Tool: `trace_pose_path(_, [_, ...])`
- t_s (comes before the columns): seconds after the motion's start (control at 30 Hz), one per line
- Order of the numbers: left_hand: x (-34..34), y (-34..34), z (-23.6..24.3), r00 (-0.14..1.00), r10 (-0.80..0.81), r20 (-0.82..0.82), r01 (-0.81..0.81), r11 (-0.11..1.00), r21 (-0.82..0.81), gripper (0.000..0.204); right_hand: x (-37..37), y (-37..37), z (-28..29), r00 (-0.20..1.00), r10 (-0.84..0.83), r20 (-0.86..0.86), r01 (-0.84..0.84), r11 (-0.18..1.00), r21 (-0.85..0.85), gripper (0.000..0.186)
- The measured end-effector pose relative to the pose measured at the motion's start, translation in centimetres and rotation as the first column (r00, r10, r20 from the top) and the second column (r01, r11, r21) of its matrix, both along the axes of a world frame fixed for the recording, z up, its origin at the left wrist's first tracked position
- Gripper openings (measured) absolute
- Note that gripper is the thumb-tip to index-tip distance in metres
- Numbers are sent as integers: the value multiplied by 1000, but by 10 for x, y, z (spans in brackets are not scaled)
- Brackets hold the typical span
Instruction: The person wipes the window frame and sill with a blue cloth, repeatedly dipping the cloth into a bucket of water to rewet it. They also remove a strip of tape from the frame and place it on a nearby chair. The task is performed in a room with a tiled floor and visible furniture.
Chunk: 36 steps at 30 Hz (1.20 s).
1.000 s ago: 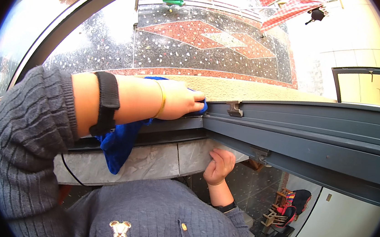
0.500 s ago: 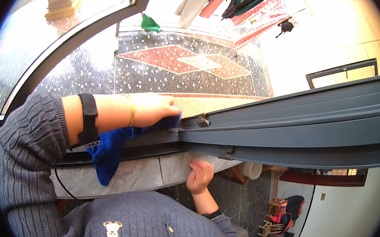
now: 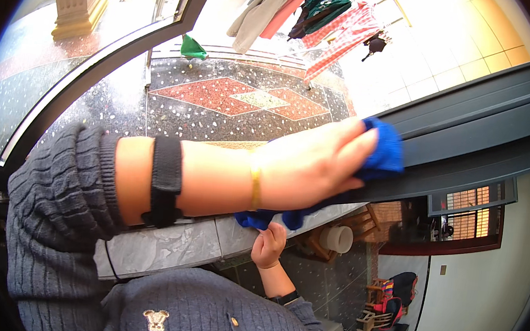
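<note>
My left hand (image 3: 316, 167) presses a blue cloth (image 3: 384, 150) onto the dark grey metal window frame (image 3: 472, 131). Its fingers are closed over the bunched cloth, and a loose part of the cloth trails below the palm. A black strap (image 3: 166, 178) and a thin yellow band circle that forearm. Close to the marbled grey sill (image 3: 173, 252), my right hand (image 3: 268, 245) is curled with nothing visible in it. The trailing cloth hangs right by its fingertips; whether they touch I cannot tell.
Beyond the frame lies a speckled floor with a red diamond pattern (image 3: 221, 94), under hanging clothes (image 3: 264, 12). A glass pane with a curved-looking edge (image 3: 118, 30) stands at left. Below right are a white bucket (image 3: 336, 239), wooden stools and small chairs (image 3: 374, 320).
My left hand has slid the blue cloth rightward along the frame, and the arm is stretched further across. The right hand has stayed near the sill. The view has shifted slightly.
</note>
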<state>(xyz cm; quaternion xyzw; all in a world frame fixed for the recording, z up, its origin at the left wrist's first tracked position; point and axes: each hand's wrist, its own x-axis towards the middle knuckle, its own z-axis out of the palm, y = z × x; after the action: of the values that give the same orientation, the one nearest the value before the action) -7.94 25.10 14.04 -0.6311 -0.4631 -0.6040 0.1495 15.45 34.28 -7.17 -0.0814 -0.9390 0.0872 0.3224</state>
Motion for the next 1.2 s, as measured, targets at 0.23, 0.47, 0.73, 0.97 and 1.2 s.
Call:
trace_pose_path(0.23, [-3,-20,-79,992,48,-118,-84,944,-319,47,-2,-1,2,1000,25,13,-25,999,-47,21])
trace_pose_path(0.47, [-1,-52,-119,932,-17,-363,-275,617,-737,26,-3,-3,6,999,15,32,-14,998,-58,21])
trace_pose_path(0.73, [-1,-20,-32,986,44,-161,-84,965,-250,20,2,1,-6,1000,0,18,1,999,-52,22])
trace_pose_path(0.97, [-4,-11,-29,994,28,-109,-52,972,-229,16,3,4,-9,1000,9,9,-9,1000,-25,21])
trace_pose_path(1.2, [-46,-86,-97,978,-205,-46,27,337,-941,23,-2,-2,1,1000,1,18,0,997,-74,21])
